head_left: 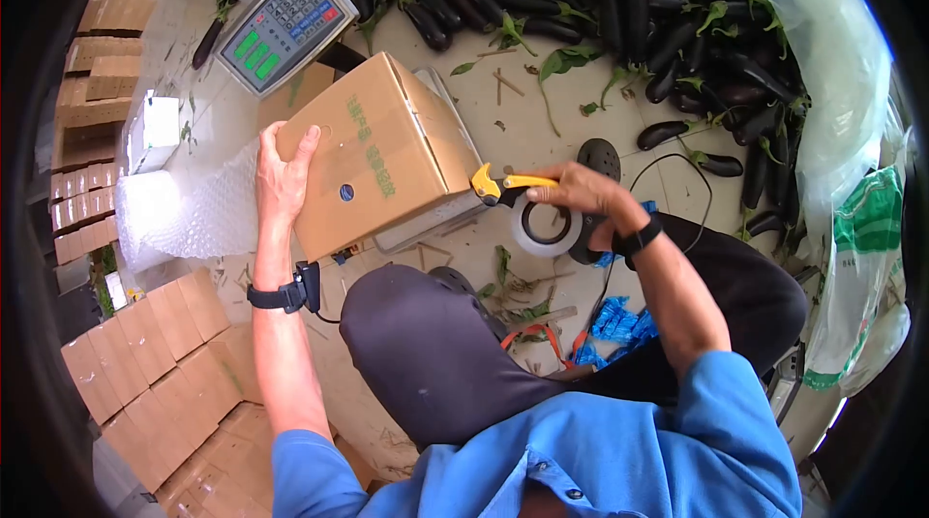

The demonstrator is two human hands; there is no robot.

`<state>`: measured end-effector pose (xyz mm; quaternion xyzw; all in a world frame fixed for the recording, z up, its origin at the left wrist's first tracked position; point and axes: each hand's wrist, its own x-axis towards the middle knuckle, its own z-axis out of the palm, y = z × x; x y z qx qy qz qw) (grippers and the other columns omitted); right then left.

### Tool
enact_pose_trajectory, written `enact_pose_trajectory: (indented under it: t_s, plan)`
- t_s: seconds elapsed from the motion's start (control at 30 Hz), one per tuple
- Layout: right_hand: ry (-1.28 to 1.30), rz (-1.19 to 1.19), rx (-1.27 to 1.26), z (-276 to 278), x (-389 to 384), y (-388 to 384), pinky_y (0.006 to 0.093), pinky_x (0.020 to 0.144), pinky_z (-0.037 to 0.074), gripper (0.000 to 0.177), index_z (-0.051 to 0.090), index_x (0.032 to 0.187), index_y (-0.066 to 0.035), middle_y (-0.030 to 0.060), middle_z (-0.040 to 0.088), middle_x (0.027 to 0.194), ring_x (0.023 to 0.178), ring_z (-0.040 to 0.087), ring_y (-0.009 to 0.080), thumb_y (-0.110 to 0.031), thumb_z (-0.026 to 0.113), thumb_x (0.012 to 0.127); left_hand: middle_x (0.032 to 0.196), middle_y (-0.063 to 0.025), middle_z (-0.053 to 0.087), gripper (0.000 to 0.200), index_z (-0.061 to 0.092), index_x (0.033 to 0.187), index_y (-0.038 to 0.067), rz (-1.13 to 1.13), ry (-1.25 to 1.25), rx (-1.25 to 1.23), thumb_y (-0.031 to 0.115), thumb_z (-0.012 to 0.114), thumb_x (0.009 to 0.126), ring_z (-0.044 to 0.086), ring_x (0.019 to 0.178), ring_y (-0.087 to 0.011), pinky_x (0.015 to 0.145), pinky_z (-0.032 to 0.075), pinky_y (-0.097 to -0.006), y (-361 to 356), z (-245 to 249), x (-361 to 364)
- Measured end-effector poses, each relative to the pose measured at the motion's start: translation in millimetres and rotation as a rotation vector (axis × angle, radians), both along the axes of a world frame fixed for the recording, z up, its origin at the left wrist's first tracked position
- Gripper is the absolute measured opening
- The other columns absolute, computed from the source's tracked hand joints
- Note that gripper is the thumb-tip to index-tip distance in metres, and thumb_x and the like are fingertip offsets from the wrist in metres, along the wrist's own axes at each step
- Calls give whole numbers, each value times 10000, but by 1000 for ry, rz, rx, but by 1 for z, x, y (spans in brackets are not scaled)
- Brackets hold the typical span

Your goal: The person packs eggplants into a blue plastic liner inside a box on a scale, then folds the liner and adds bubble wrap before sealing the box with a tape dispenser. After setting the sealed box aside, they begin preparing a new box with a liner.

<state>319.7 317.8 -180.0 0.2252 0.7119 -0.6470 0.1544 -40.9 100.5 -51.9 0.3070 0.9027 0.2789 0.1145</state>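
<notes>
Head view: the left hand (281,174) lies flat on the near left end of the cardboard box (377,155). Its fingers are stretched out and close together along the edge, and the thumb is spread onto the box's broad face. The box sits tilted on the scale platform (426,223), just below the scale display (285,22).

The right hand (581,189) is curled tightly around a yellow tape dispenser (503,186). The dispenser's tip touches the right corner of the box, and its roll of tape (545,225) hangs just under the fingers. The box therefore lies between the two hands, touched by the left palm and by the dispenser's tip.

Counted, there are one box on the scale, one dispenser with one roll, one display, and a black wristband (281,295) on each wrist, so two. The eggplants (600,5) are heaped beyond the scale, too many to count. One sheet of bubble wrap (194,213) lies left of the box, beside stacks of flat cartons (164,353).
</notes>
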Motion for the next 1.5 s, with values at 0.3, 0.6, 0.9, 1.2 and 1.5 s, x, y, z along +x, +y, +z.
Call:
enact_pose_trajectory:
  t_s: [0.3, 0.6, 0.9, 1.2, 1.5]
  plan:
    - [224, -494, 34, -25, -61, -85, 292, 857, 503, 700, 460, 1503, -65, 101, 687, 1083, 947, 605, 139, -433, 680, 950, 1093, -242, 696, 810, 648, 1203, -14, 32, 39, -303, 731, 497, 924, 658, 1078, -336, 955, 481, -411, -44, 3, -26]
    - [70, 196, 21, -40, -142, -14, 302, 680, 516, 782, 505, 1504, -192, 37, 678, 901, 751, 624, 124, -621, 687, 876, 783, -135, 732, 961, 756, 936, -40, 321, -363, -227, 811, 309, 944, 688, 805, -220, 782, 535, -375, -85, -14, -20]
    - [50, -469, -122, -36, -61, -100, 294, 948, 494, 782, 429, 1526, -40, 158, 682, 1193, 1068, 618, 159, -485, 688, 938, 807, -116, 710, 724, 699, 1049, -33, 29, -928, -112, 647, 454, 1002, 697, 691, -218, 613, 570, -330, -109, 29, 80]
    - [107, -15, -92, -31, -113, -28, 321, 892, 524, 690, 559, 1434, -62, 114, 706, 1147, 993, 658, 167, -490, 712, 915, 1426, -229, 550, 859, 424, 1466, -41, -132, -143, 116, 588, 652, 928, 537, 1299, -304, 1094, 403, -394, -66, -6, -34]
    - [162, -575, -122, -15, -55, -146, 330, 1008, 472, 733, 425, 1501, 30, 184, 655, 1289, 1184, 588, 168, -387, 678, 953, 1381, -236, 578, 904, 383, 1498, -36, 313, -311, 182, 656, 568, 946, 550, 1296, -323, 1076, 431, -406, -94, -11, 55]
